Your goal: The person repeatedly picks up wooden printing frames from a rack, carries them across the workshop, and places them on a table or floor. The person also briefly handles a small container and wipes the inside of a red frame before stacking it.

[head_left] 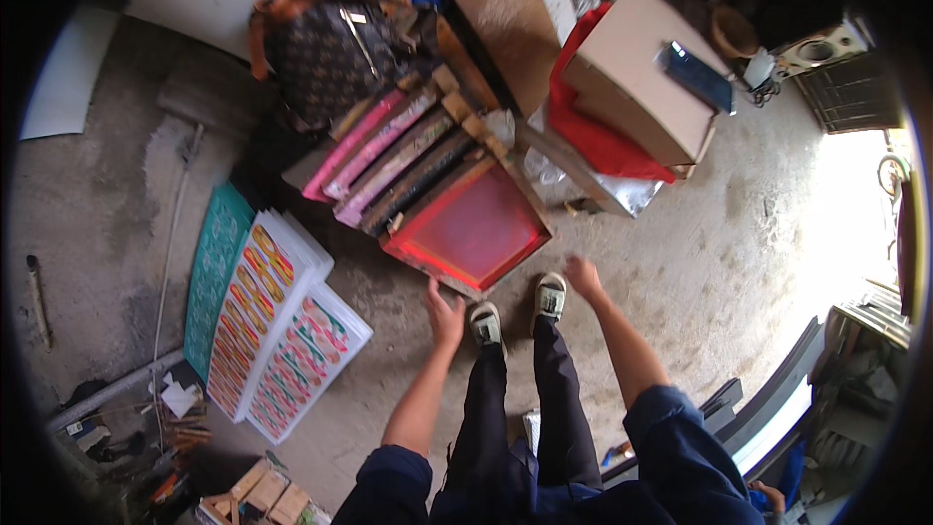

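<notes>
Reaching down for the red screen frame

The left hand [445,316] and right hand [583,277] hang empty, fingers loosely spread, just short of the red frame [471,228], the front one leaning in a stack on the floor [700,253]. Next probably calls for gripping both lower corners.

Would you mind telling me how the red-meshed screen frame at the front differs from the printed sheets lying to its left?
The red-meshed screen frame is wood-edged and leans against a row of other frames; the printed sheets lie flat on the floor. Its mesh is plain red; the sheets carry rows of multicoloured shapes. The left hand is at the frame's lower edge, away from the sheets. Both are rectangular.
</notes>
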A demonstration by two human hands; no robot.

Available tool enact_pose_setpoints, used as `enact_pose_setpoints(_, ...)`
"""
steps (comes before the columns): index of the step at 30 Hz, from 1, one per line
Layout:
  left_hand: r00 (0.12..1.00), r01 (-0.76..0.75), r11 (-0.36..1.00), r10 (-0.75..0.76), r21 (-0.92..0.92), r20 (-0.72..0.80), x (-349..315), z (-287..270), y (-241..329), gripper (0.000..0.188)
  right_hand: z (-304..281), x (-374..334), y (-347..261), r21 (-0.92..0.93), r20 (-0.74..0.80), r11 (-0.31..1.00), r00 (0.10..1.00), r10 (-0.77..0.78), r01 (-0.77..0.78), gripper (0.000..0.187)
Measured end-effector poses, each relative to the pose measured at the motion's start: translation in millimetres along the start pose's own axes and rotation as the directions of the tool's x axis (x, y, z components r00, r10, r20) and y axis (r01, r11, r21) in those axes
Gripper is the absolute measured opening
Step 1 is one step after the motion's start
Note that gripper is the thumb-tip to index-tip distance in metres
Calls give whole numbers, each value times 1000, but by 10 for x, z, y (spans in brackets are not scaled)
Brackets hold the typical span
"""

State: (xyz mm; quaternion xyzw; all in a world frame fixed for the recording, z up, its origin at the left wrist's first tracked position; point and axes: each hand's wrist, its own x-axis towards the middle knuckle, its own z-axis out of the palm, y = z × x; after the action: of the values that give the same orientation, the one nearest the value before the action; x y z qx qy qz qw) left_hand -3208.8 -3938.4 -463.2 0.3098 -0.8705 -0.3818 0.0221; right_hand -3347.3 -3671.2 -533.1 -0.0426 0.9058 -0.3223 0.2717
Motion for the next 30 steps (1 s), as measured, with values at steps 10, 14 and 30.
enact_pose_setpoints(10,650,-386,904,409,-185,641,-1020,-435,477,58,-177,-4455,358,546,-168,573,590,790,-611,27)
enact_pose_setpoints(14,405,-576,817,312,-26,860,-965,-620,185,56,780,-5936,-69,935,-112,128,67,991,-332,22)
enact_pose_setpoints(30,-221,-967,98,143,-236,965,-3973,-587,197,42,5420,-7888,-2968,798,538,-404,-226,812,447,19)
